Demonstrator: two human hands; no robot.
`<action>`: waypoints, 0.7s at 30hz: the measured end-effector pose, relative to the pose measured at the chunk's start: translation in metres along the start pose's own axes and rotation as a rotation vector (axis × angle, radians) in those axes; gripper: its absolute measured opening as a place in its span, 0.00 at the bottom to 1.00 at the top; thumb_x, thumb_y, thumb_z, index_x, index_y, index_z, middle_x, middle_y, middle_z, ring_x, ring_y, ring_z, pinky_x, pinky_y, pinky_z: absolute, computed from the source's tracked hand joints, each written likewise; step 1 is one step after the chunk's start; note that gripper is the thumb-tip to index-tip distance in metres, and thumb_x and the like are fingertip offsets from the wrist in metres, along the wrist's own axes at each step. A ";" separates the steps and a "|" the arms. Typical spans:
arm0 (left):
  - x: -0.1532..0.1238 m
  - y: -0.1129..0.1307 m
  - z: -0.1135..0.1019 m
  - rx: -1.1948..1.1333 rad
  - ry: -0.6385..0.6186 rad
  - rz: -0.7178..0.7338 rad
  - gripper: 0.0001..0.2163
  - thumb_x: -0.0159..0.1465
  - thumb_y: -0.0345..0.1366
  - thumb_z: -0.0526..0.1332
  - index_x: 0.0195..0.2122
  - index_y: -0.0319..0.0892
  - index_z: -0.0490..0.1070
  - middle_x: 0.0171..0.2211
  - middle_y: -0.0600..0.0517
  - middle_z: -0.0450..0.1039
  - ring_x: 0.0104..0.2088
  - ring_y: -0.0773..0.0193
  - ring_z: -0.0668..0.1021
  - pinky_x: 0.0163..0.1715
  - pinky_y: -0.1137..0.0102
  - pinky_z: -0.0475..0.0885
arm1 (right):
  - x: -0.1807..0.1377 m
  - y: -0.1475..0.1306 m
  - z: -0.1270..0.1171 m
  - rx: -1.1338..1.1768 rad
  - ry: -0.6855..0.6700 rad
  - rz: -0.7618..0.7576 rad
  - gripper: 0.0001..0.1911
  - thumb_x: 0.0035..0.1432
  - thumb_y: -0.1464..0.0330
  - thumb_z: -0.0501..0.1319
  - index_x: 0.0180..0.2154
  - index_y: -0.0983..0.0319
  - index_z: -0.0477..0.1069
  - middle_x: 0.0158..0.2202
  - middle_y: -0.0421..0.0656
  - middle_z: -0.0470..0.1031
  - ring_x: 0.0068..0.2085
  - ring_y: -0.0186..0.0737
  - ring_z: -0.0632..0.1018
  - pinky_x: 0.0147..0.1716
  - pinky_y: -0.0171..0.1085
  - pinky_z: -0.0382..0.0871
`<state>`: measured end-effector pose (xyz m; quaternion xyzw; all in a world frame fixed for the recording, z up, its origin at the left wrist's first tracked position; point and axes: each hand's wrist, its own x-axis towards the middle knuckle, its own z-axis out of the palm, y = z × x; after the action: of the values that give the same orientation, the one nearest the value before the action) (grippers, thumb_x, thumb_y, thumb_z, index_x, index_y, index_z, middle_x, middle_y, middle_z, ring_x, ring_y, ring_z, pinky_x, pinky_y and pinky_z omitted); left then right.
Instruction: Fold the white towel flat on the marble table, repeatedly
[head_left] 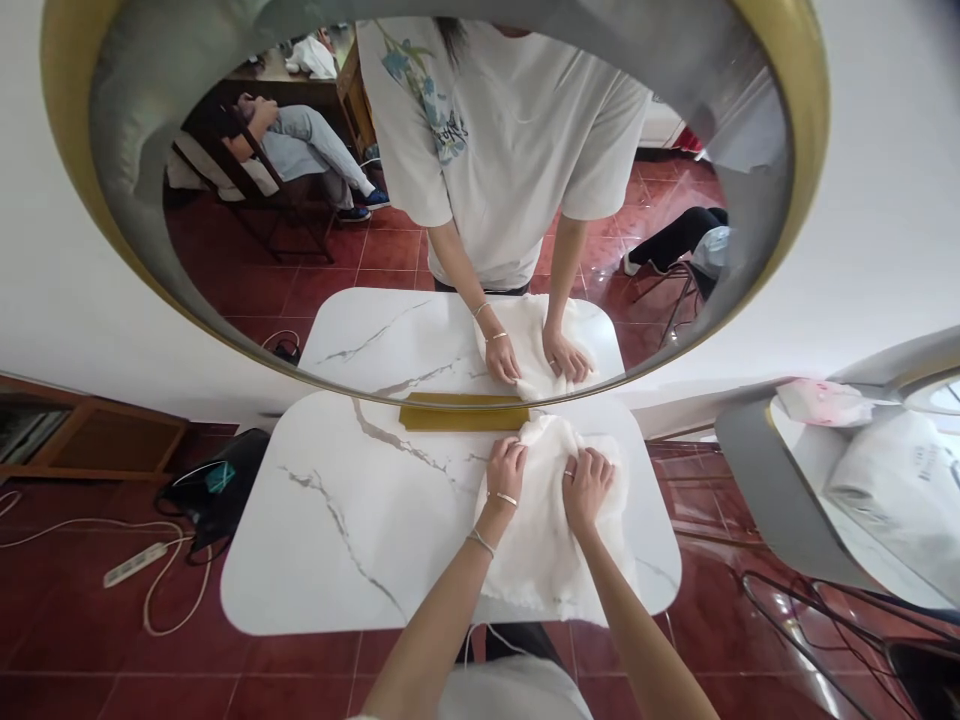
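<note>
Head view: well off to the left of my grip, a black bag [225,485] sits on the red floor, with a white power strip [135,565] near it. Closer in, the bare half of the marble-patterned table [300,560] stretches out beside my left hand. Just beyond that hand stands the gold mirror base [465,413]. My left hand [506,475] has its fingers bent at the left edge of the soft white cloth [551,540], towards its far end; I cannot tell whether they pinch it. The cloth lies on the table between and below my hands, its near end hanging towards me. My right hand [589,482] rests on it with curved fingers, and whether it grips fabric I cannot tell either. I judge the step in hand to be handling the cloth's far part; the next move would call for even, light contact from both hands. Well right of my grip, a second table [757,480] holds a white bundle [900,480].
</note>
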<state>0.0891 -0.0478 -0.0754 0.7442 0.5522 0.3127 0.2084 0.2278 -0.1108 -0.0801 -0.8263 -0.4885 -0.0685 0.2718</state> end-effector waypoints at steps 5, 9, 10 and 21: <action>0.003 -0.019 -0.018 0.065 0.093 -0.057 0.19 0.71 0.30 0.43 0.55 0.39 0.68 0.51 0.40 0.70 0.52 0.57 0.73 0.54 0.58 0.69 | -0.004 -0.023 0.013 0.087 -0.077 -0.119 0.20 0.67 0.65 0.43 0.53 0.63 0.66 0.53 0.53 0.70 0.58 0.49 0.65 0.60 0.60 0.48; 0.002 -0.031 -0.030 0.176 -0.101 0.186 0.21 0.70 0.31 0.45 0.62 0.41 0.61 0.60 0.43 0.64 0.62 0.54 0.65 0.60 0.58 0.63 | -0.005 -0.059 0.027 0.044 -0.188 -0.245 0.26 0.67 0.64 0.44 0.65 0.63 0.53 0.64 0.53 0.59 0.66 0.48 0.56 0.63 0.59 0.43; 0.003 -0.034 -0.034 0.199 -0.143 0.211 0.21 0.70 0.33 0.46 0.64 0.40 0.58 0.63 0.44 0.60 0.64 0.53 0.61 0.61 0.58 0.61 | -0.006 -0.067 0.030 0.034 -0.201 -0.260 0.28 0.67 0.64 0.45 0.66 0.63 0.49 0.65 0.53 0.56 0.67 0.48 0.54 0.63 0.58 0.43; 0.002 -0.124 -0.121 0.430 -0.141 0.028 0.24 0.68 0.40 0.50 0.66 0.46 0.55 0.69 0.43 0.45 0.68 0.51 0.51 0.64 0.47 0.48 | -0.032 -0.175 0.069 0.229 -0.247 -0.498 0.27 0.66 0.70 0.45 0.65 0.67 0.52 0.63 0.54 0.61 0.67 0.46 0.54 0.63 0.54 0.52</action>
<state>-0.0804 -0.0121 -0.0690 0.7990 0.5800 0.1381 0.0788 0.0530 -0.0341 -0.0835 -0.6472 -0.7100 0.0233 0.2766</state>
